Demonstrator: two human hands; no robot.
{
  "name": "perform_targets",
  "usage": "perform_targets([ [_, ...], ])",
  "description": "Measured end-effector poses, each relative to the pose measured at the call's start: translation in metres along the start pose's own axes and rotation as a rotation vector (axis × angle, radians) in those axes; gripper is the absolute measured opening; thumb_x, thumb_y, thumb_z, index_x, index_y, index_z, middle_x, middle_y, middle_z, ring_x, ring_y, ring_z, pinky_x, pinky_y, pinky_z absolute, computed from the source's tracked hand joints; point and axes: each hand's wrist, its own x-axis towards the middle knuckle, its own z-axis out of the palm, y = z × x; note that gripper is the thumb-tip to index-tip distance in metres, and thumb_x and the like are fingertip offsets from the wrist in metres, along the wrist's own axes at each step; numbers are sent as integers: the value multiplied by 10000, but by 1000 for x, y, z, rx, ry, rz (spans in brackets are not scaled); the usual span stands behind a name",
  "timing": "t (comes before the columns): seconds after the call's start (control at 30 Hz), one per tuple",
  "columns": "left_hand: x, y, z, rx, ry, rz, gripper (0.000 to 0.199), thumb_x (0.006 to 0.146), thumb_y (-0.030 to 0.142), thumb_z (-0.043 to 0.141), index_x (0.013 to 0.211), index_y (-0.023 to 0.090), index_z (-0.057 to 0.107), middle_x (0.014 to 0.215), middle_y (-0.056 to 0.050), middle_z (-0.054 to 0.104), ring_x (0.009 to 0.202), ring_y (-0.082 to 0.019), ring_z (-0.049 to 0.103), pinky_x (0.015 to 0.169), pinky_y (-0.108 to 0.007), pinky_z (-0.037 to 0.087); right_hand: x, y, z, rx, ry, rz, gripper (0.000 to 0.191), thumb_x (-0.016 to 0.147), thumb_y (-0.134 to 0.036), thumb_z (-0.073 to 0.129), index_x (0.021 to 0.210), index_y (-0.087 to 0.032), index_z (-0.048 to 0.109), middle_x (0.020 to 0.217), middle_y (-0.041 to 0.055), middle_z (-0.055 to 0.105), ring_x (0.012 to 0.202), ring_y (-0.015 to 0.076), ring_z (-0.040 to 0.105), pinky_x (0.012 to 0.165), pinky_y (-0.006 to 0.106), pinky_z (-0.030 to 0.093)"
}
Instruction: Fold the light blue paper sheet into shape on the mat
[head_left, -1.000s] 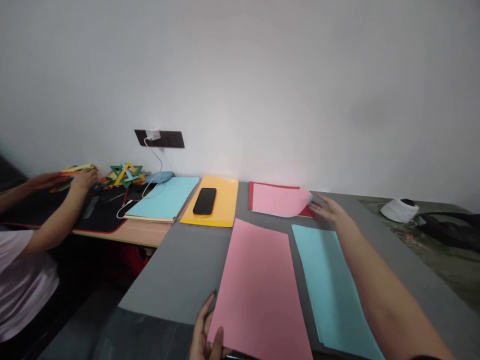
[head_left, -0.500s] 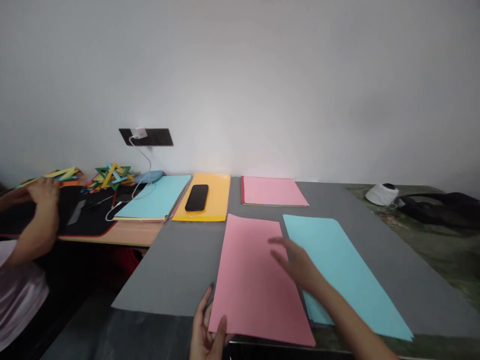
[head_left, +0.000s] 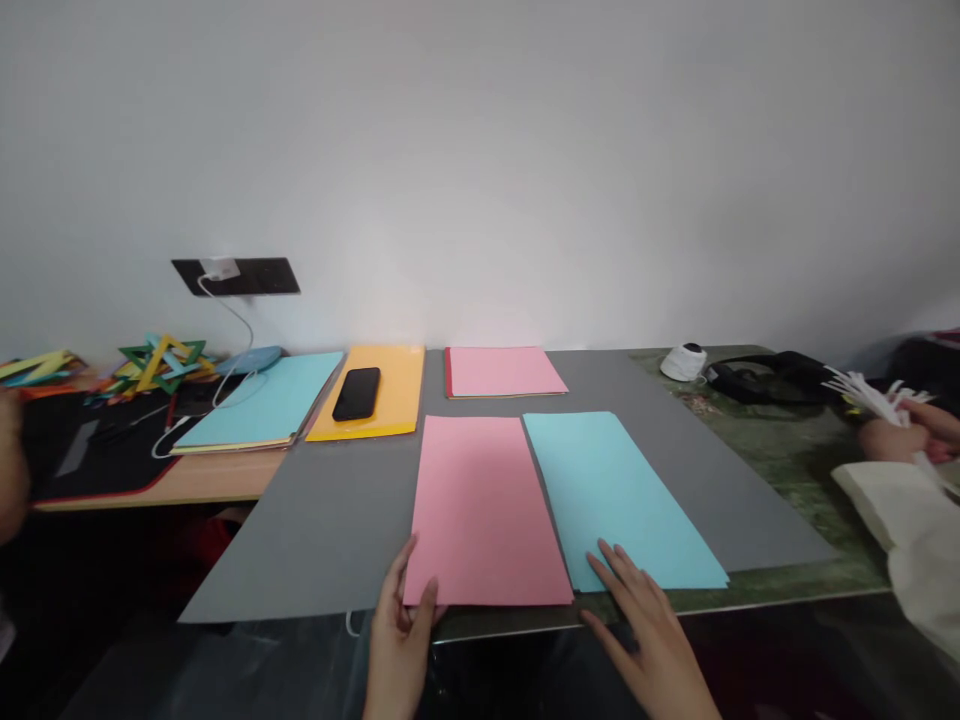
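Pink paper [head_left: 484, 510] lies on a grey sheet [head_left: 352, 520] in front of me. My left hand [head_left: 403, 630] grips its lower left corner, thumb on top and fingers underneath. Just to the right is a stack of light blue paper [head_left: 626, 500], its edges slightly fanned. My right hand [head_left: 637, 620] has its fingers spread, with the fingertips at the lower edge of the blue stack. It holds nothing.
Farther back lie more pink paper [head_left: 506, 371], a yellow folder [head_left: 401, 395] with a black phone [head_left: 357, 393], and another blue stack [head_left: 262, 405]. Paper stars [head_left: 165, 362] are at left. A person's hands [head_left: 896, 435] hold white strips at right.
My right hand has moved from over the pink paper to the lower edge of the blue stack. The view has turned right, bringing another person's hands into sight.
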Motion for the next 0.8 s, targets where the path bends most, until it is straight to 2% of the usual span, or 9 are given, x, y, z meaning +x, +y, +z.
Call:
perform_targets([
  [0.1, -2, -1, 0, 3, -27, -14, 512, 687, 420, 559, 1154, 229, 472, 1348, -52, 307, 1128, -274, 412, 736, -287, 518, -9, 6, 1, -13, 35, -19, 503, 785, -403, 441, 1262, -302, 318, 1324, 19, 346, 1203, 259, 315, 940, 457, 332],
  [0.17, -5, -1, 1, -4, -21, 8, 543, 696, 437, 541, 1189, 236, 434, 1340, -56, 325, 1141, -262, 400, 726, -270, 517, -13, 8, 1, -18, 60, -25, 494, 786, -400, 439, 1256, -295, 331, 1313, 24, 365, 1194, 258, 331, 931, 446, 346],
  [0.27, -9, 2, 3, 16, -26, 7, 664, 680, 415, 575, 1262, 209, 329, 1210, -109, 489, 1007, -231, 529, 704, -266, 516, -16, 8, 1, -23, 71, -30, 494, 782, -395, 445, 1253, -292, 334, 1310, 30, 369, 1189, 265, 337, 916, 454, 358],
  [0.37, -12, 5, 5, 5, -29, 9, 728, 672, 386, 598, 1288, 163, 279, 1017, -128, 619, 875, -201, 601, 757, -288, 492, -19, 7, 1, -26, 59, -34, 501, 780, -387, 451, 1256, -292, 326, 1317, 35, 356, 1194, 276, 326, 909, 480, 355],
  [0.5, -15, 12, 9, -46, 31, 5, 784, 613, 345, 662, 1277, 148, 296, 925, -124, 656, 844, -204, 616, 795, -312, 474, -20, 8, 3, -9, 69, -30, 498, 777, -382, 453, 1251, -286, 335, 1310, 37, 366, 1191, 277, 330, 914, 492, 346],
  [0.8, -23, 23, 16, -49, 197, 67, 763, 568, 237, 707, 1238, 148, 354, 898, -104, 667, 839, -208, 619, 850, -338, 447, -20, 8, 6, 7, 93, -31, 476, 773, -377, 461, 1229, -275, 369, 1297, 44, 386, 1185, 277, 340, 911, 481, 347],
])
